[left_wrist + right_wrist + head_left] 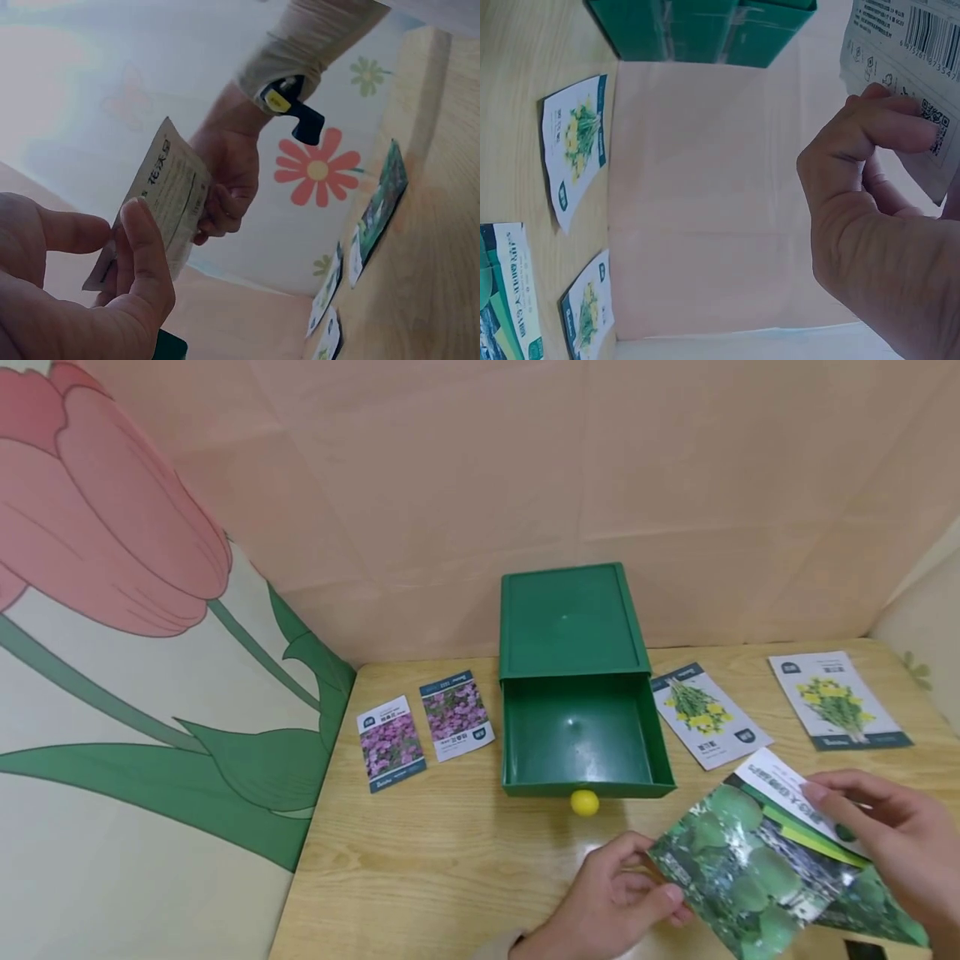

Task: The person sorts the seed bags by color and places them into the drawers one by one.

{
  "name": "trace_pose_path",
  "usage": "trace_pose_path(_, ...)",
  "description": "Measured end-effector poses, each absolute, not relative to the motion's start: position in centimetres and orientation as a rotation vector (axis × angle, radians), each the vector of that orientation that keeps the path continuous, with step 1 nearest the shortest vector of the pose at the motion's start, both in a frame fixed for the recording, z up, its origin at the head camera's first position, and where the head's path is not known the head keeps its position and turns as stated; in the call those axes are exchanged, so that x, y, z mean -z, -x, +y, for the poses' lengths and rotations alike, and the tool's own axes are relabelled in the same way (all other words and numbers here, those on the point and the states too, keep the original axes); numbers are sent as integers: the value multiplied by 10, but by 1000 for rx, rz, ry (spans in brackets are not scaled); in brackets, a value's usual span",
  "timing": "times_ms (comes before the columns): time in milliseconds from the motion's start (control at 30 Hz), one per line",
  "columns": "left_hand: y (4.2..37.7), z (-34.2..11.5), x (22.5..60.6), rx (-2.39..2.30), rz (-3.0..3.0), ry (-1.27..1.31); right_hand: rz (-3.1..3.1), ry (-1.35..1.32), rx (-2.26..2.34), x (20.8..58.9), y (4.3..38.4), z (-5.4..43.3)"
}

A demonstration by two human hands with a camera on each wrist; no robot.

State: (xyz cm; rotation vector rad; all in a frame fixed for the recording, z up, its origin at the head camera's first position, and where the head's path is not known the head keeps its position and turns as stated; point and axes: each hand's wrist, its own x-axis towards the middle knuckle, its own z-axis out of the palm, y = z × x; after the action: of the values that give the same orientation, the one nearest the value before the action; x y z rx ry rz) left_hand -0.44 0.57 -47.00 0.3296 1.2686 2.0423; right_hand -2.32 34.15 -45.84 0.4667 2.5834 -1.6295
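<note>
One green packet [738, 860] is clamped in the fingers of both hands: the left hand [600, 902] pinches its left corner, the right hand [896, 835] its upper right edge. A second green packet [873, 906] lies below the right fingers on the bench [420, 860]. Ahead of the left fingers stands a green box [570, 627], its drawer [577, 743] open, a yellow knob [585, 802] in front. Farther left of those fingers lie two pink-flower packets [455, 714]; beyond the right fingers, two yellow-flower packets [840, 702].
</note>
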Motion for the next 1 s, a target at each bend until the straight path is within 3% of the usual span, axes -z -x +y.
trace_pose_path(233,7,0,462,-2116,1297,-448,2543,-479,1653,449,25,337)
trace_pose_path(433,15,-6,457,-2188,1414,-623,2314,-388,1975,442,25,336)
trace_pose_path(633,17,-9,449,-2186,1414,-563,2093,-301,2301,440,24,329)
trace_pose_path(1000,21,-15,442,-2169,1584,-499,2036,-232,2390,437,23,317)
